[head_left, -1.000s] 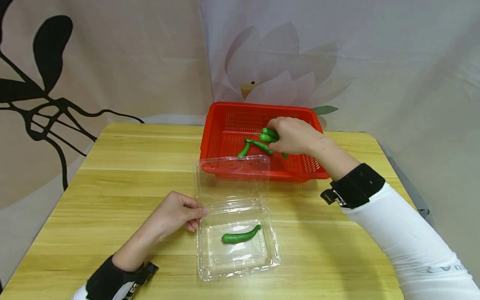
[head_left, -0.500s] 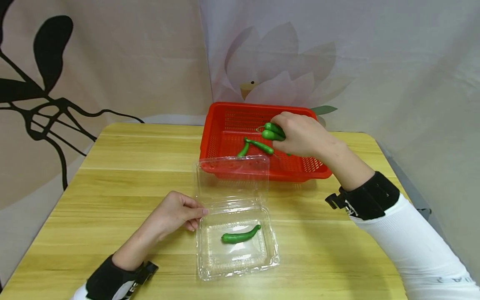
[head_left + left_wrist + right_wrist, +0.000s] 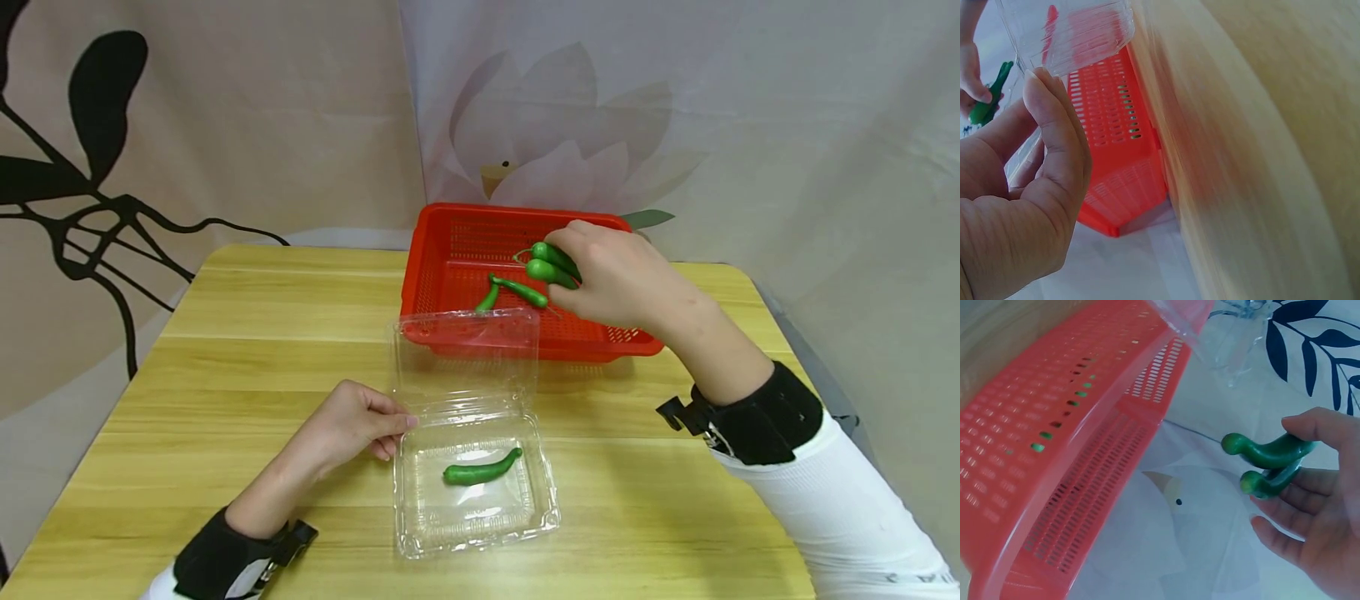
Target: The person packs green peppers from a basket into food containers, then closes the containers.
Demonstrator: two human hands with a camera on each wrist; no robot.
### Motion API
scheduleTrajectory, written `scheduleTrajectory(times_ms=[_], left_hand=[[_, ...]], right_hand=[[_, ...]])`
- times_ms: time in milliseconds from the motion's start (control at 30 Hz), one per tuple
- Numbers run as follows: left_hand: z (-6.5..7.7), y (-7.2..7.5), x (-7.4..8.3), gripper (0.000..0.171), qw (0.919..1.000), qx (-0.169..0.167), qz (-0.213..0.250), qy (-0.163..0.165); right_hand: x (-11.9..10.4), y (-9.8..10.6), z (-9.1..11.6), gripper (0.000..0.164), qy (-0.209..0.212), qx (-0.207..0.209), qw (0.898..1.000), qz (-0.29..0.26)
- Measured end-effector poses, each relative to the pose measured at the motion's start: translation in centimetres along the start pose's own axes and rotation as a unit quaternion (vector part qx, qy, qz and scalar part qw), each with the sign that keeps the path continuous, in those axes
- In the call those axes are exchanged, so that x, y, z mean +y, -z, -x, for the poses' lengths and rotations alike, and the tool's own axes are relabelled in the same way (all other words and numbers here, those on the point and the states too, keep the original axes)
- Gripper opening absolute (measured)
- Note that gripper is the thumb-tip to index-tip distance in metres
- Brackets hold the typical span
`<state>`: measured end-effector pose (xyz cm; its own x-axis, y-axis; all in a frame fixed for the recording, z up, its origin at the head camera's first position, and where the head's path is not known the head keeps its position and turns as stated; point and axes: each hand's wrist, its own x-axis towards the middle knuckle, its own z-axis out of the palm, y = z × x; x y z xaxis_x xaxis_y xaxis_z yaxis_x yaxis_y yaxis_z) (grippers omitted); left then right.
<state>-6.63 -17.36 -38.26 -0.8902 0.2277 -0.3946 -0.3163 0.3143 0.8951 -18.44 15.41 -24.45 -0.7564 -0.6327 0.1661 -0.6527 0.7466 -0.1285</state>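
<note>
My right hand (image 3: 618,271) pinches two green chili peppers (image 3: 551,271) between thumb and fingers, over the red basket (image 3: 622,337). In the right wrist view the peppers (image 3: 1266,453) lie side by side, their rounded ends poking out past the fingers. My left hand (image 3: 360,425) pinches the left edge of a clear plastic clamshell box (image 3: 551,500), close to its hinge. Its lid (image 3: 465,358) is raised and tips back against the basket's front. One curved green chili (image 3: 480,471) lies in the box's base. More chilies (image 3: 521,292) lie on the basket floor.
The red basket stands at the back of the wooden table (image 3: 247,358), its perforated walls rising around the chilies. The clamshell lid overlaps its front rim. Behind the table hangs a printed cloth (image 3: 300,125) with leaf and lotus shapes.
My right hand has lifted the two chilies up from the basket floor and drawn slightly right, its forearm shifting toward me. The left hand and the box have stayed put.
</note>
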Motion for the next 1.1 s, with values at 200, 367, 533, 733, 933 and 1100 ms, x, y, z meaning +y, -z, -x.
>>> scheduleTrajectory(times_ms=[200,367,533,733,933,1100], left_hand=[[0.0,0.0,0.0,0.020,1.0000,-0.002,0.003,0.002],[-0.1,0.0,0.0,0.020,1.0000,-0.001,0.000,0.003],[0.0,0.0,0.0,0.018,1.0000,0.001,-0.001,0.003],[0.0,0.0,0.1,0.016,0.9999,0.000,0.013,0.003],[-0.1,0.1,0.1,0.016,0.9995,-0.002,0.030,-0.001],[-0.1,0.1,0.0,0.016,0.9993,-0.003,0.037,-0.001]], right_hand=[[-0.7,0.1,0.7,0.032,0.031,0.024,0.999,-0.003],[-1.6,-0.2,1.4,0.033,0.072,0.047,0.996,-0.023],[-2.8,-0.6,2.0,0.036,0.096,0.054,0.993,-0.040],[-4.2,-1.3,2.6,0.037,0.127,0.058,0.990,-0.032],[-5.3,-2.1,3.2,0.033,0.163,0.066,0.984,-0.036],[-6.1,-3.3,3.6,0.039,0.187,0.061,0.980,-0.028]])
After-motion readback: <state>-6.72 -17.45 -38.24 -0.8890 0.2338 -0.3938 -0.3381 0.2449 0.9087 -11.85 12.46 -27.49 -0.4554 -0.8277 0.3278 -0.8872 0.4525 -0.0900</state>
